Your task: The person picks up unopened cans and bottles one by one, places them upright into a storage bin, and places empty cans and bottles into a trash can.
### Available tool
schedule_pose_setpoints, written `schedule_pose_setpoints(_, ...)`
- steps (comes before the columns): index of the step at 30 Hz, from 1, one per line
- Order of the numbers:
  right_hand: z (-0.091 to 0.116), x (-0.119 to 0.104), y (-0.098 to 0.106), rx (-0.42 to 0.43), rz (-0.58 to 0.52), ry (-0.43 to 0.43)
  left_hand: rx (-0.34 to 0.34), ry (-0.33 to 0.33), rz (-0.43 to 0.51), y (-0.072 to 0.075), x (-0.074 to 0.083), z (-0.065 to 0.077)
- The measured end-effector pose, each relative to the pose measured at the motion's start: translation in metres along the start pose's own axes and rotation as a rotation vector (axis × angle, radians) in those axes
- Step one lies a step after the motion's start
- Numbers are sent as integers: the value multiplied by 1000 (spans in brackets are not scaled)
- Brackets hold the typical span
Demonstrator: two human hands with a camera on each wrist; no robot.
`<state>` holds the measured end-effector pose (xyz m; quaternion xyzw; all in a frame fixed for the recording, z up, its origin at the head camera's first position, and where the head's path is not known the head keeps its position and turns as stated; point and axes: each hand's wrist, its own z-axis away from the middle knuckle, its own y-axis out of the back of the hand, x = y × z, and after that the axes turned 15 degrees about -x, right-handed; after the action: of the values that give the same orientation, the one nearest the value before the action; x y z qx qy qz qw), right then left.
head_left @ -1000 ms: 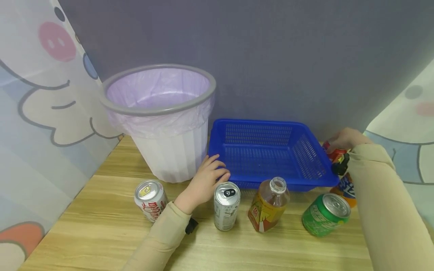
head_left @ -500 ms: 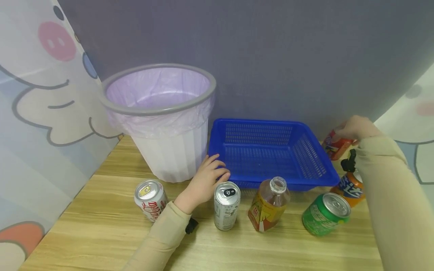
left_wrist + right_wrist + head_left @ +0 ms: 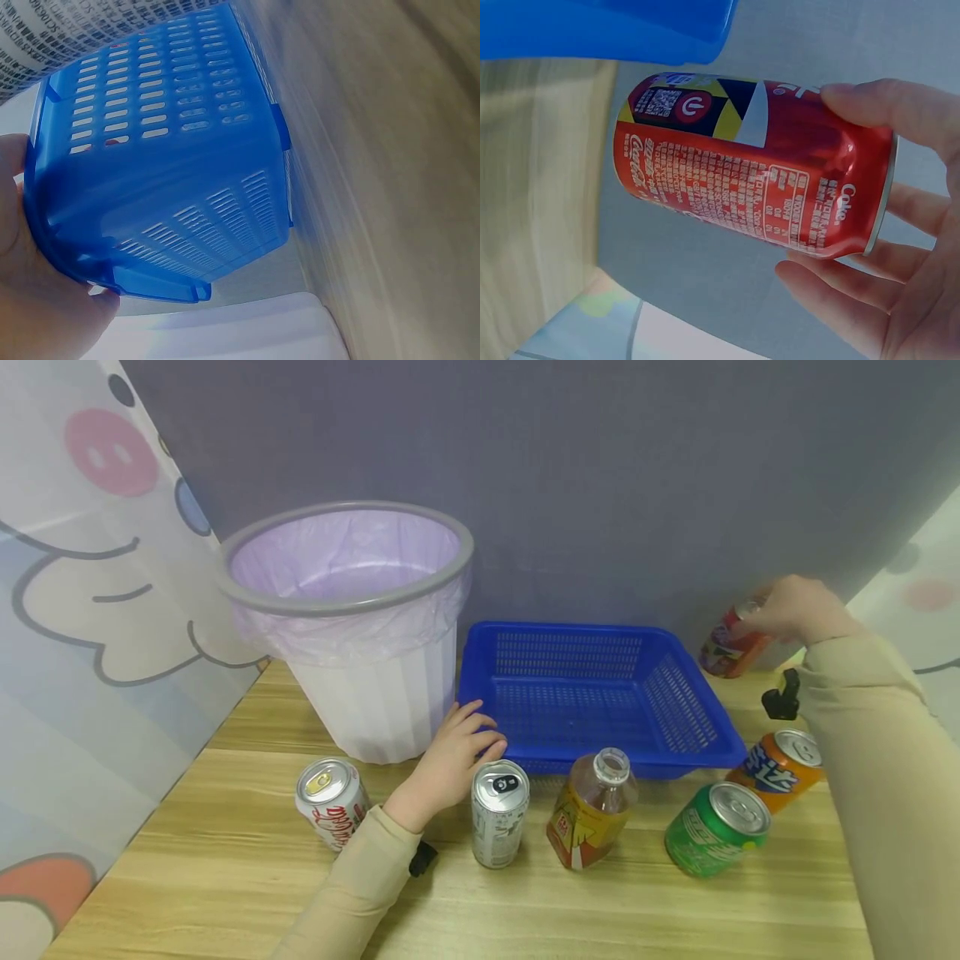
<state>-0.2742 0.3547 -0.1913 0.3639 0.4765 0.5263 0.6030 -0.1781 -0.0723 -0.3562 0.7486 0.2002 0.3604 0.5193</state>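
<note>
My right hand [image 3: 802, 608] grips a red Coke can [image 3: 731, 643] near its top, off the basket's far right corner and close over the table. Thumb and fingers lie on opposite sides of the can [image 3: 742, 165] in the right wrist view. At the left front corner of the blue plastic basket [image 3: 562, 710], my left hand [image 3: 453, 760] holds the rim. The left wrist view has that hand [image 3: 45, 300] around the edge of the basket [image 3: 150, 195], part of the fingers hidden behind it. A silvery-white can [image 3: 498, 827] stands just in front of the left hand.
A white bin [image 3: 375, 718] with a purple liner stands left of the basket. Along the front are a white Coca-Cola can [image 3: 333, 806], a capless bottle [image 3: 588, 827] and a green can [image 3: 712, 835]. An orange can [image 3: 776, 772] stands beside the right forearm. A grey wall [image 3: 637, 485] rises behind.
My right hand has lifted the red Coke can up from beside the basket's right side, moving it back. The orange can now shows more fully. My left hand stays on the basket.
</note>
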Motion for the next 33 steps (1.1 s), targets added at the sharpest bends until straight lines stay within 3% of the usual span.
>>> schedule_pose_setpoints(16,-4,-24,-1,80,16,45,2,0,-1,0,-2,2)
schedule_pose_setpoints(33,-14,-49,-13,109,-24,89,1,6,-12,1,-1,3)
